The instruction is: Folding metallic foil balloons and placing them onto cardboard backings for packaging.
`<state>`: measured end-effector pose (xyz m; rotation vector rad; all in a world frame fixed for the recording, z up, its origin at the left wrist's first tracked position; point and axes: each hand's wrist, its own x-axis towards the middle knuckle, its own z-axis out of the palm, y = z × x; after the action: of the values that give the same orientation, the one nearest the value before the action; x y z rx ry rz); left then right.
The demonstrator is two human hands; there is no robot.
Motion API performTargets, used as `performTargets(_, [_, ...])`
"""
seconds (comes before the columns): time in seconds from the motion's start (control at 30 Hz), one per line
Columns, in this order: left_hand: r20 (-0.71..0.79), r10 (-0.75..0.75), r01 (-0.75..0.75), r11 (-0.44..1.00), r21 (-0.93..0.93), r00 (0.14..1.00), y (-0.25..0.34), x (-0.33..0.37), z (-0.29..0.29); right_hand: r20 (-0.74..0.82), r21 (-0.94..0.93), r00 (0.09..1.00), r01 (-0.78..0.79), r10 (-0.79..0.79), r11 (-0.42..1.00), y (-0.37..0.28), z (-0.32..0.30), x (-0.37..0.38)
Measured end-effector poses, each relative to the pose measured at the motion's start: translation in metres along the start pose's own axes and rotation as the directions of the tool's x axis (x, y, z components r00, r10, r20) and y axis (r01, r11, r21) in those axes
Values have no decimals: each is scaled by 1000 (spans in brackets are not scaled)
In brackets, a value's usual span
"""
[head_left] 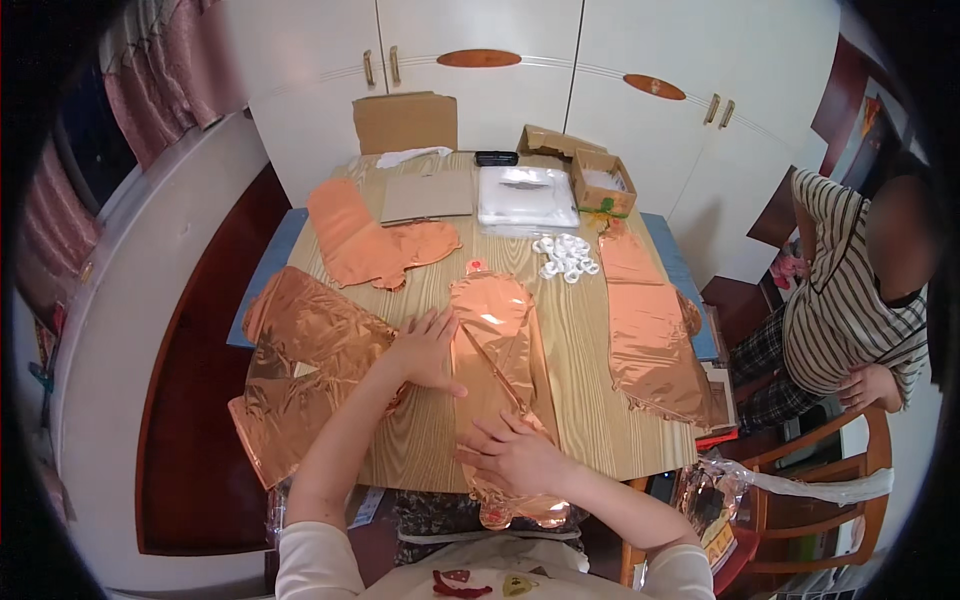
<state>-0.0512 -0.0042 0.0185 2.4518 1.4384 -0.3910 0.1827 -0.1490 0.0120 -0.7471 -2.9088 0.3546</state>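
A flat, shiny rose-gold foil balloon (495, 345), folded lengthwise with a diagonal crease, lies in front of me and reaches over the table's near edge. My right hand (515, 455) rests on its lower part with fingers spread. At its left edge, my left hand (425, 350) lies with fingers stretched out, the fingertips by the foil. To the left is a crumpled stack of the same foil (310, 370), partly behind my left forearm. Another foil piece (360, 235) sits farther back, and a long foil pile (650, 330) is on the right.
Small white rings (565, 257) are heaped mid-table. Behind them stand a clear-wrapped white pack (527, 198), a cardboard piece (427, 198), an open carton (605, 185) and a black object (496, 158). A person in a striped shirt (835, 270) stands at right, near a wooden chair (870, 470).
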Motion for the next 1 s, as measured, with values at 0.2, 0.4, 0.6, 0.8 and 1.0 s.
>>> performTargets(0.2, [-204, -3, -7, 999, -48, 979, 8, 5, 7, 21, 127, 999, -27, 24, 991, 8, -4, -3])
performTargets(0.4, [-387, 196, -259, 959, -116, 901, 46, -13, 44, -242, 120, 915, -302, 323, 946, 84, -19, -13])
performTargets(0.6, [-506, 223, -222, 973, 64, 833, 64, -17, 52, -215, 286, 829, -452, 516, 845, 127, -9, 1])
performTargets(0.8, [-495, 221, -244, 970, 19, 840, 66, -20, 52, -141, 25, 877, -460, 459, 888, 134, 2, 13])
performTargets(1.0, [-500, 227, -257, 966, 9, 836, 64, -20, 53, -165, -40, 880, -458, 446, 888, 127, -1, 15])
